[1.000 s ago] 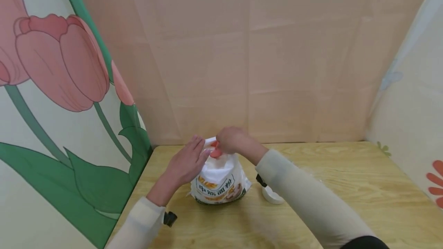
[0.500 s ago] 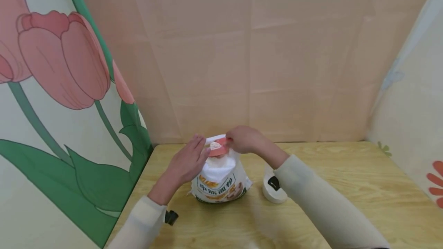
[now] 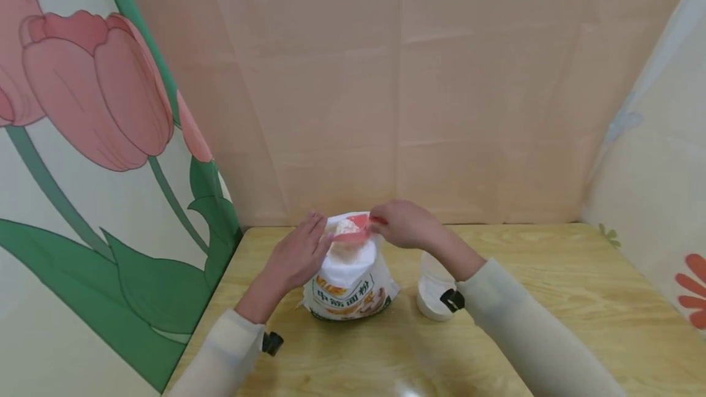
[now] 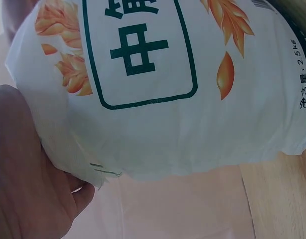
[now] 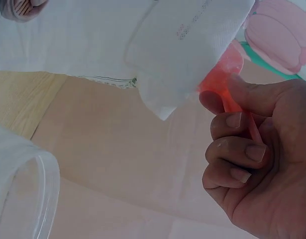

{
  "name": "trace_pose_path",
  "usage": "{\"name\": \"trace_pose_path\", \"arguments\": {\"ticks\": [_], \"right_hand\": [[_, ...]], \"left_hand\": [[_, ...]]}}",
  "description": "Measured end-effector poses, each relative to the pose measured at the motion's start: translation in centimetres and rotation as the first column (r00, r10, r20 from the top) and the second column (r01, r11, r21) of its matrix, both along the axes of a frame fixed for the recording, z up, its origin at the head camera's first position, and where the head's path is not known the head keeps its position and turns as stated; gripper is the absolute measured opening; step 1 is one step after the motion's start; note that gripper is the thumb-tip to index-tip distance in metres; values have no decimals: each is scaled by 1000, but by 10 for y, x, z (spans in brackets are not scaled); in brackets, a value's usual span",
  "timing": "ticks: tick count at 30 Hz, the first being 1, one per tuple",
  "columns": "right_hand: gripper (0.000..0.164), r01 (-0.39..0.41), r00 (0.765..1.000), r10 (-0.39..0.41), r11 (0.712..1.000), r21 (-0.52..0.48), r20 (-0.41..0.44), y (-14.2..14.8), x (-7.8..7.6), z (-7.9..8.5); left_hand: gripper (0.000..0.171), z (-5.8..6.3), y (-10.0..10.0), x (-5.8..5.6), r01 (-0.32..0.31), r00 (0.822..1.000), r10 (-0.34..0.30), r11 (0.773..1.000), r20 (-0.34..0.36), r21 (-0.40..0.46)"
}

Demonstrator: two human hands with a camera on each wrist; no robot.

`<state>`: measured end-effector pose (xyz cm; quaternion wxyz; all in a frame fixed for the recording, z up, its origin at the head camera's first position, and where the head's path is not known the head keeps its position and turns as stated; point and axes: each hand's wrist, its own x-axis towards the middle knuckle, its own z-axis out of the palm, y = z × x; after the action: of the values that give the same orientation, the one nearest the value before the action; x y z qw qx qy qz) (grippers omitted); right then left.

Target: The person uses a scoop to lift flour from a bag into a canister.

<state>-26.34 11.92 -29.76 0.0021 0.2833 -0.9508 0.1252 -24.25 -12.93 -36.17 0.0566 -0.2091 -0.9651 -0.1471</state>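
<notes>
A white flour bag point(image 3: 349, 276) with green Chinese print stands upright on the table, its mouth open at the top. My left hand point(image 3: 295, 255) holds the bag's left rim, seen at the bag's side in the left wrist view. My right hand point(image 3: 405, 225) grips the handle of a pink scoop point(image 3: 361, 220); its curled fingers point(image 5: 232, 149) wrap the handle in the right wrist view. White flour point(image 3: 346, 227) is heaped in the scoop, which sits over the bag's mouth. Right of the bag stands a clear plastic jar point(image 3: 430, 287) with white contents.
The wood-grain table point(image 3: 551, 299) extends to the right and toward the front. A beige sheet point(image 3: 441, 90) hangs behind it. Walls printed with flowers border both sides, with a pink tulip point(image 3: 105, 90) on the left.
My right hand has moved right, drawing the scoop up from inside the bag so its flour load now shows. The left hand stays at the rim. More of the jar is visible.
</notes>
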Motion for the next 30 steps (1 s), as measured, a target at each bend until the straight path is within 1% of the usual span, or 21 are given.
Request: {"name": "trace_pose_path", "arguments": {"ticks": [4, 9, 13, 15, 20, 27, 30], "right_hand": [[20, -9, 999, 7, 999, -38, -39, 3, 4, -1], [20, 12, 997, -19, 994, -107, -70, 10, 10, -4], [21, 8, 995, -23, 989, -146, -97, 16, 14, -7], [20, 8, 994, -24, 988, -153, -105, 19, 16, -8], [19, 40, 993, -56, 987, -158, -99, 24, 22, -8], [16, 32, 990, -58, 981, -192, -128, 40, 31, -7], [14, 41, 990, -69, 977, -208, -126, 49, 37, -8]], "left_hand": [[69, 0, -1, -1, 2, 1000, -2, 1000, -13, 1], [69, 0, -1, -1, -2, 1000, 2, 1000, -4, 3], [68, 0, 0, -1, -6, 1000, 6, 1000, 2, 5], [68, -1, 0, -1, -7, 1000, 7, 1000, 0, 4], [66, -2, -3, -1, 13, 1000, -13, 1000, -19, 12], [66, -3, -5, 0, 21, 1000, -21, 1000, -20, 18], [66, -4, -5, 1, 25, 1000, -25, 999, -17, 21]]}}
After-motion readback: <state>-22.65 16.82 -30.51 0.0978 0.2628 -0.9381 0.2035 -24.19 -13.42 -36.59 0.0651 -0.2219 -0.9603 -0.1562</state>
